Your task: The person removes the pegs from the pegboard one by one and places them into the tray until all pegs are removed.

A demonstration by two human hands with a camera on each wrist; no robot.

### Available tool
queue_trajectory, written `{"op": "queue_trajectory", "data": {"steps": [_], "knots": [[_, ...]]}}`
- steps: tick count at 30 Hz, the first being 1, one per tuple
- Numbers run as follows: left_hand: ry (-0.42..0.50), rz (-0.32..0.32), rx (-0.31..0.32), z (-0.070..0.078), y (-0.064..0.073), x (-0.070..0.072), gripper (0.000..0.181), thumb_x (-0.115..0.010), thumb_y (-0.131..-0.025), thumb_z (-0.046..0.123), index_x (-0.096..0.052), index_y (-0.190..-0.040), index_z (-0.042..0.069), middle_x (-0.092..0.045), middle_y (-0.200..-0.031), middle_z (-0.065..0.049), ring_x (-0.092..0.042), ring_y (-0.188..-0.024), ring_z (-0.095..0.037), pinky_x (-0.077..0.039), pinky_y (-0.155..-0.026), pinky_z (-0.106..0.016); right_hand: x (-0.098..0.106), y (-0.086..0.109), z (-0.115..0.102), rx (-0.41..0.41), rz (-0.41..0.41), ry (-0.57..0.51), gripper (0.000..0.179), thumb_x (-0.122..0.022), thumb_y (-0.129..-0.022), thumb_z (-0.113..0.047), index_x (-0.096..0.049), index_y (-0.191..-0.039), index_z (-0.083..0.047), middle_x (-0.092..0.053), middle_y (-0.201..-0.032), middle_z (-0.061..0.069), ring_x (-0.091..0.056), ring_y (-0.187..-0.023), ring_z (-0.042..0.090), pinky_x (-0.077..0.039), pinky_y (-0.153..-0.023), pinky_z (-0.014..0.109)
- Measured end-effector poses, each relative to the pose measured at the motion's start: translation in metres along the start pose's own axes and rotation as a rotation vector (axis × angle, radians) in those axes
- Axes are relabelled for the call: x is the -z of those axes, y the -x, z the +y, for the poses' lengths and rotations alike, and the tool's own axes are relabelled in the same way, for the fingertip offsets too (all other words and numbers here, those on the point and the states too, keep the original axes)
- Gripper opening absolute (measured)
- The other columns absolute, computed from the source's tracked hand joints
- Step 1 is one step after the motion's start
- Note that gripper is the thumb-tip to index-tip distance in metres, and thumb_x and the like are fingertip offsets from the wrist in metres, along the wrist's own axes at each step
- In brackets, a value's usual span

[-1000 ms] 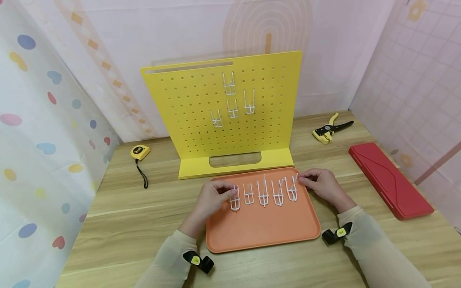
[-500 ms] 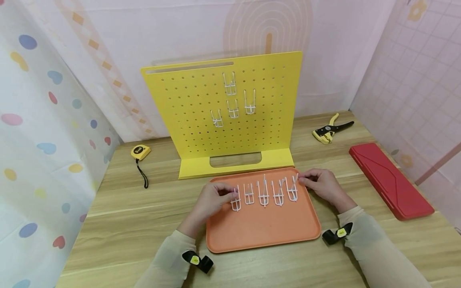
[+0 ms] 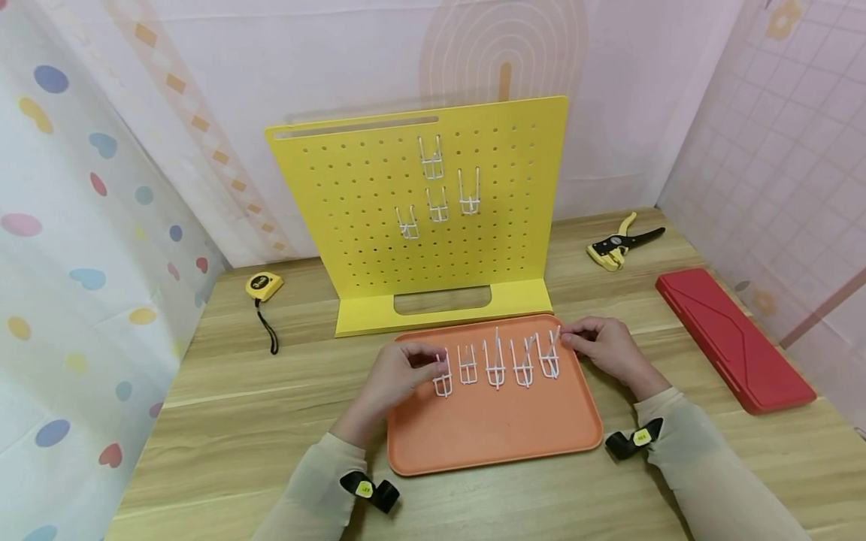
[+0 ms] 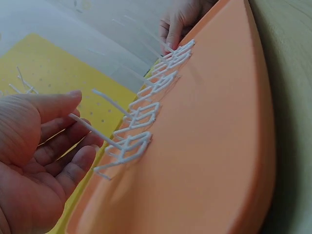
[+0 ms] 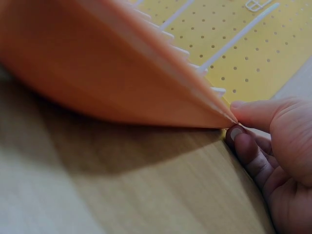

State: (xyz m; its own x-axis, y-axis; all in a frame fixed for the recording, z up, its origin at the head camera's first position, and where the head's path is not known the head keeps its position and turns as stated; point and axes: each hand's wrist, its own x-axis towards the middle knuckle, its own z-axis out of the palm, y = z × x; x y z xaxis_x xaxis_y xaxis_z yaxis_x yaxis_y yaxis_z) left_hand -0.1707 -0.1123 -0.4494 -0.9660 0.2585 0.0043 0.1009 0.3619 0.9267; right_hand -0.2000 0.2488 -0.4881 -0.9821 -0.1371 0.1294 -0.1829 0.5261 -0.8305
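An orange tray [image 3: 487, 428] lies on the table, with several white wire pegboard hooks [image 3: 495, 368] in a row along its back half. At the leftmost hook [image 4: 132, 146], my left hand [image 3: 402, 373] reaches in from the side. The left wrist view shows this hand's [image 4: 34, 151] thumb and fingers apart, with the hook's long prong between them. My right hand [image 3: 605, 346] pinches the tray's back right corner. In the right wrist view its thumb [image 5: 258, 113] is above the rim and a fingertip below.
Behind the tray stands a yellow pegboard [image 3: 368, 218] with several white hooks hung on it. A yellow tape measure [image 3: 263, 285] lies left, a yellow-black wire stripper [image 3: 617, 244] back right, and a red case [image 3: 734, 342] at the right edge.
The left thumb and fingertips have shifted slightly at the leftmost hook, which has moved a touch to the right. The right hand and tray have kept their place.
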Motion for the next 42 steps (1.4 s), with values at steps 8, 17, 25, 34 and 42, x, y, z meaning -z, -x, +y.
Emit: {"op": "queue_trajectory", "data": {"steps": [8, 17, 25, 34, 42], "knots": [[0.046, 0.007, -0.036, 0.016, 0.003, 0.013, 0.026, -0.075, -0.085, 0.017, -0.072, -0.105, 0.001, -0.072, -0.095, -0.006, -0.065, -0.084, -0.018, -0.053, -0.072, -0.025, 0.001, 0.000, -0.001, -0.014, -0.011, -0.003, 0.019, -0.071, -0.089, -0.020, -0.075, -0.100, -0.005, -0.070, -0.092, 0.007, -0.057, -0.078, 0.014, -0.046, -0.066, 0.023], [0.007, 0.156, -0.071, 0.038, -0.014, 0.050, 0.024, -0.072, -0.088, 0.025, -0.073, -0.103, 0.006, -0.070, -0.092, -0.011, -0.061, -0.084, -0.030, -0.052, -0.064, -0.027, 0.002, 0.000, -0.002, -0.020, -0.011, -0.003, 0.019, -0.071, -0.089, -0.020, -0.074, -0.100, -0.004, -0.070, -0.092, 0.007, -0.057, -0.078, 0.015, -0.046, -0.066, 0.023], [0.194, 0.237, -0.099, 0.053, -0.050, 0.077, 0.028, -0.070, -0.089, 0.017, -0.067, -0.109, -0.002, -0.067, -0.091, -0.005, -0.066, -0.084, -0.017, -0.055, -0.078, -0.029, 0.001, 0.001, -0.003, -0.028, -0.025, -0.014, 0.020, -0.071, -0.089, -0.020, -0.074, -0.101, -0.004, -0.071, -0.092, 0.007, -0.057, -0.078, 0.015, -0.047, -0.066, 0.023], [0.189, 0.327, -0.104, 0.050, -0.090, 0.085, 0.034, -0.072, -0.088, 0.015, -0.066, -0.116, -0.002, -0.068, -0.095, -0.007, -0.065, -0.083, -0.017, -0.054, -0.082, -0.038, 0.001, 0.001, -0.002, -0.026, -0.024, -0.019, 0.020, -0.071, -0.089, -0.020, -0.074, -0.100, -0.004, -0.071, -0.091, 0.008, -0.058, -0.078, 0.014, -0.047, -0.066, 0.023], [0.106, 0.370, -0.170, 0.051, -0.107, 0.081, 0.031, -0.073, -0.087, 0.014, -0.069, -0.117, 0.007, -0.068, -0.094, -0.007, -0.066, -0.082, -0.016, -0.055, -0.075, -0.028, 0.001, 0.001, -0.001, -0.007, -0.017, -0.017, 0.019, -0.071, -0.089, -0.020, -0.075, -0.099, -0.005, -0.071, -0.092, 0.007, -0.058, -0.079, 0.011, -0.047, -0.067, 0.022]]}}
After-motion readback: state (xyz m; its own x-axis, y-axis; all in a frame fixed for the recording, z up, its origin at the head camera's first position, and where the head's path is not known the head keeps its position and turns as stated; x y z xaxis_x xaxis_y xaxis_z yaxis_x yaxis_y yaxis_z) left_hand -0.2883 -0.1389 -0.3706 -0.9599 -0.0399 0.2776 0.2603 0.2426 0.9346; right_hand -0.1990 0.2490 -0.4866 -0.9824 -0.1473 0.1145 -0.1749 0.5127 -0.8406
